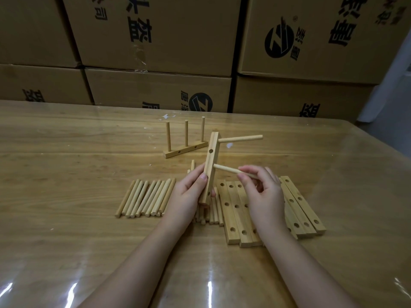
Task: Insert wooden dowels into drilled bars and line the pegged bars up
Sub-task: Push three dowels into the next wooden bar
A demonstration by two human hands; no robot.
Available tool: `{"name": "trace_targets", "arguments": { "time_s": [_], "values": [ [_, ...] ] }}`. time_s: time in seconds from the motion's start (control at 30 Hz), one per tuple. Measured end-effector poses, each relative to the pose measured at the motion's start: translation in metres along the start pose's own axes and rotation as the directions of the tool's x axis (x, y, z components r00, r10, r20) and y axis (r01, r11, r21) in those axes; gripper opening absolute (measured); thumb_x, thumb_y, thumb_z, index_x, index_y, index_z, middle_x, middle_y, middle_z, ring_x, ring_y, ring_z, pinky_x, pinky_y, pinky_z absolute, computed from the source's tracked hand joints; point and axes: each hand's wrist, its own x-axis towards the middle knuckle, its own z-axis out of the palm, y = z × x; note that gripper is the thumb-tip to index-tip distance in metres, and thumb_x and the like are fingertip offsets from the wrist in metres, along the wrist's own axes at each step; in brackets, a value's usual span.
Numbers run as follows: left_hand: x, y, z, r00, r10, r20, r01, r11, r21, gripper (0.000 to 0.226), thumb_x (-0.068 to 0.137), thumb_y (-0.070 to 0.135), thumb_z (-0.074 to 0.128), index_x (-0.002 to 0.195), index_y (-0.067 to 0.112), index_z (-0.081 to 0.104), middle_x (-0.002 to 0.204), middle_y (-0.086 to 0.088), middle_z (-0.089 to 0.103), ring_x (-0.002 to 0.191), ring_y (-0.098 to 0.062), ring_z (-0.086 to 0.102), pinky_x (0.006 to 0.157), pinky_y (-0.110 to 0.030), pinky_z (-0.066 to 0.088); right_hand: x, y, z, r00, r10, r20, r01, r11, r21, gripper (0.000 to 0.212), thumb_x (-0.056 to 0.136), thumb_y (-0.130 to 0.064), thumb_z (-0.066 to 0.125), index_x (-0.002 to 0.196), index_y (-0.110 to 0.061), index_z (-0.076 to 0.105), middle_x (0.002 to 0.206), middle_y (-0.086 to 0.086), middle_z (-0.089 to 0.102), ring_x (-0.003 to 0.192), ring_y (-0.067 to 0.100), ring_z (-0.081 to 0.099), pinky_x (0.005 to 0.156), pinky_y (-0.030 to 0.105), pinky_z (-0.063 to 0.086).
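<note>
The left hand (191, 192) grips the lower part of a raised bar (211, 161); the right hand (262, 194) pinches a dowel (226, 169) whose tip meets the bar's side. Loose dowels (146, 196) lie left of the hands, drilled bars (233, 214) beneath the right one, a pegged bar (184, 150) stands beyond

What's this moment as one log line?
left hand: grips held bar | right hand: pinches dowel, tip at held bar | pegged bar: stands behind

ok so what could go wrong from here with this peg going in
1. The right hand pinches the round wooden dowel near its far end, so it might enter the drilled wooden bar crooked and jam.
2. The left hand holds that bar tilted near the finished three-peg bar; a swing could topple it.
</note>
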Motion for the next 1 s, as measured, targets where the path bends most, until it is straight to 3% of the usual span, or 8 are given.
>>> {"name": "trace_targets", "arguments": {
  "time_s": [0.1,0.2,0.33,0.43,0.63,0.77,1.0],
  "values": [
    [0.0003,-0.0025,-0.0001,1.000,0.001,0.004,-0.001,0.998,0.056,0.035,0.098,0.029,0.049,0.109,0.061,0.060,0.076,0.001,0.070,0.074,-0.009,0.066,0.065,-0.024,0.054,0.0003,0.0019,0.0005,0.998,-0.040,-0.039,0.037,0.997,-0.072,0.014,0.087,-0.023,0.063,0.094,-0.035,0.065,0.084,-0.013,0.054,0.086,0.004,0.045,0.071,0.012,0.037],
    [0.0011,-0.0053,-0.0005,1.000,-0.009,-0.020,0.011,0.992,0.122,0.031,0.095,0.034,0.051,0.120,0.052,0.054,0.081,0.001,0.072,0.077,-0.010,0.067,0.067,-0.025,0.054,-0.0004,0.0014,0.0001,0.995,-0.082,-0.061,0.074,0.989,-0.126,0.013,0.087,-0.022,0.063,0.097,-0.027,0.069,0.084,-0.008,0.054,0.086,0.010,0.044,0.071,0.018,0.038],
    [0.0014,-0.0061,0.0000,1.000,-0.009,-0.022,0.014,0.977,0.211,0.034,0.096,0.036,0.049,0.129,0.046,0.049,0.079,0.002,0.072,0.076,-0.014,0.065,0.071,-0.033,0.055,-0.0011,-0.0003,-0.0003,0.993,-0.105,-0.057,0.094,0.980,-0.173,0.013,0.087,-0.021,0.063,0.099,-0.024,0.070,0.083,-0.008,0.053,0.085,0.011,0.043,0.070,0.011,0.033],
    [0.0010,-0.0051,0.0007,1.000,-0.013,-0.024,0.018,0.975,0.220,0.038,0.097,0.034,0.049,0.134,0.039,0.048,0.076,0.002,0.071,0.075,-0.015,0.064,0.073,-0.038,0.055,-0.0008,-0.0002,0.0004,0.994,-0.095,-0.050,0.085,0.982,-0.170,0.013,0.087,-0.021,0.063,0.098,-0.023,0.070,0.084,-0.009,0.054,0.086,0.011,0.044,0.069,0.012,0.035],
    [0.0001,-0.0031,0.0010,1.000,0.003,-0.007,-0.001,0.972,0.236,0.038,0.098,0.029,0.048,0.135,0.035,0.050,0.068,0.005,0.066,0.069,-0.007,0.061,0.068,-0.029,0.050,-0.0007,0.0011,0.0001,0.997,-0.063,-0.033,0.057,0.988,-0.143,0.010,0.088,-0.023,0.063,0.095,-0.024,0.069,0.082,-0.011,0.055,0.081,0.009,0.044,0.066,0.006,0.034],
    [-0.0010,-0.0014,0.0016,1.000,0.003,-0.006,-0.002,0.974,0.225,0.034,0.097,0.028,0.048,0.127,0.044,0.050,0.067,0.006,0.066,0.068,-0.004,0.061,0.065,-0.023,0.050,-0.0009,0.0014,-0.0006,0.999,-0.040,-0.024,0.037,0.992,-0.118,0.007,0.088,-0.026,0.060,0.089,-0.032,0.064,0.079,-0.016,0.055,0.082,0.003,0.045,0.065,0.006,0.033],
    [-0.0021,0.0011,0.0024,1.000,0.007,0.000,-0.006,0.974,0.227,0.038,0.097,0.028,0.049,0.134,0.035,0.049,0.068,0.012,0.066,0.071,-0.001,0.063,0.067,-0.012,0.049,-0.0006,0.0046,-0.0006,0.999,0.046,0.003,-0.045,0.996,-0.071,0.006,0.089,-0.033,0.057,0.086,-0.033,0.062,0.080,-0.016,0.057,0.082,0.004,0.051,0.062,0.018,0.037]
  ]
}}
